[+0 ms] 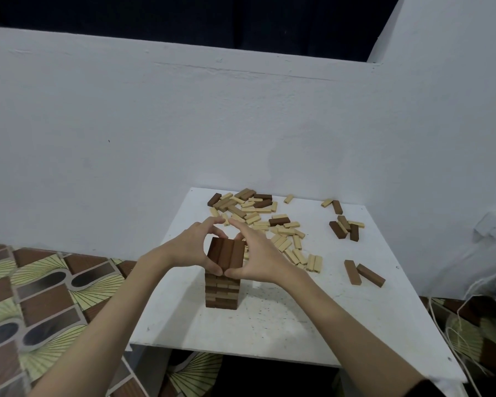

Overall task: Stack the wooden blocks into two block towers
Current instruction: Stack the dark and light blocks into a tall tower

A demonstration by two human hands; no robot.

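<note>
one block tower (222, 285), two hands, one white table (269, 325), one loose-block pile (258, 216)

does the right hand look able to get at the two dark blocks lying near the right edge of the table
Probably yes. The two dark blocks lie flat on bare table, apart from the pile, nothing between them and the right hand, though it is busy squaring the tower.
</note>
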